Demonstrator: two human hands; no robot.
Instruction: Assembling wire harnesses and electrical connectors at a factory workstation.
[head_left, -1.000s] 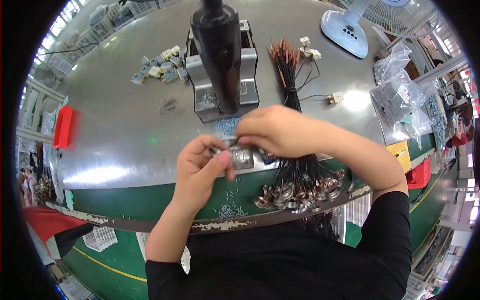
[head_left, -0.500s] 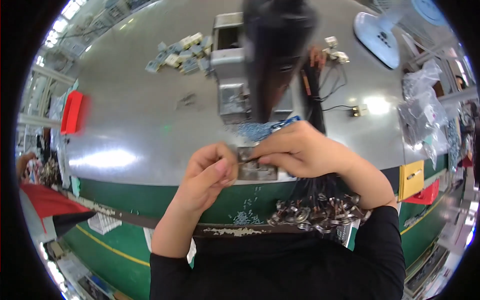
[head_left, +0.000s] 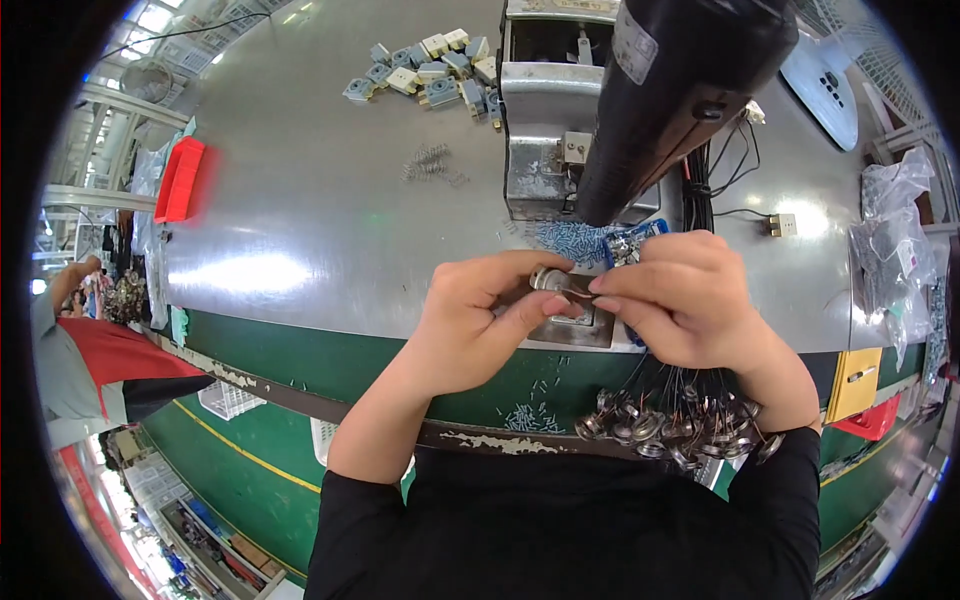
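Between the thumb and fingers of my left hand is a round metal cap, tilted on its side. My right hand pinches a thin copper-coloured wire close beside the cap; whether the two are joined I cannot tell. Both hands are over a small metal block at the table's front edge. Just beyond lie a heap of small bluish screws and a blue packet. Below my right forearm hangs a bunch of round metal caps on dark wires.
A metal machine with a thick black cylinder rises behind my hands. Grey and cream blocks and springs lie left of it. A red bin stands far left; loose screws lie near my body.
The whole view has shifted, so the table's things appear farther right. My left hand has turned, and the round cap in it now shows. My fingertips are a little farther apart.
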